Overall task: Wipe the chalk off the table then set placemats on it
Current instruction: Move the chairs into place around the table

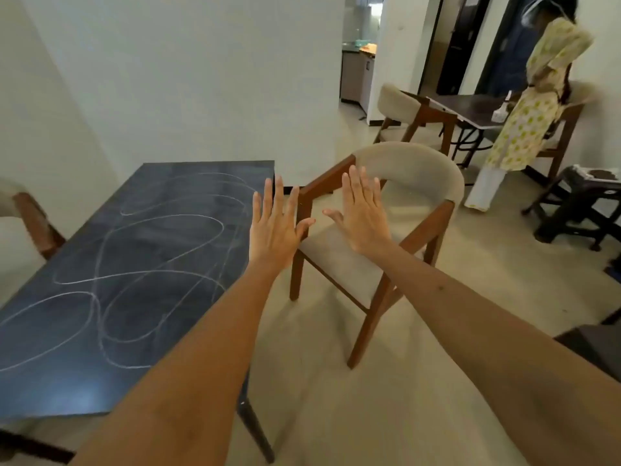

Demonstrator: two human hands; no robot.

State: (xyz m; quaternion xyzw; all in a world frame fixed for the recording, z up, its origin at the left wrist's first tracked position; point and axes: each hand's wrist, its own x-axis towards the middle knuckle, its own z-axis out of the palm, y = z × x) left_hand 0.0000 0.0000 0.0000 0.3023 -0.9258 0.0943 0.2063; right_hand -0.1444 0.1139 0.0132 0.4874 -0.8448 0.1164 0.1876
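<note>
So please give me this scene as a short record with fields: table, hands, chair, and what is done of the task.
table: dark table, white chalk loops all over its top
left hand: open, flat, empty, raised in the air
right hand: open, flat, empty, raised in the air
chair: right of the table, pulled away from it
cloth or placemats: none visible
task: wiping not yet begun

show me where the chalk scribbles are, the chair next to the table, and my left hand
chalk scribbles (141, 264): head view, on a white loop mid-tabletop.
chair (413, 169): head view, on its padded curved backrest.
left hand (275, 230): head view, on the back of the open hand.
</note>
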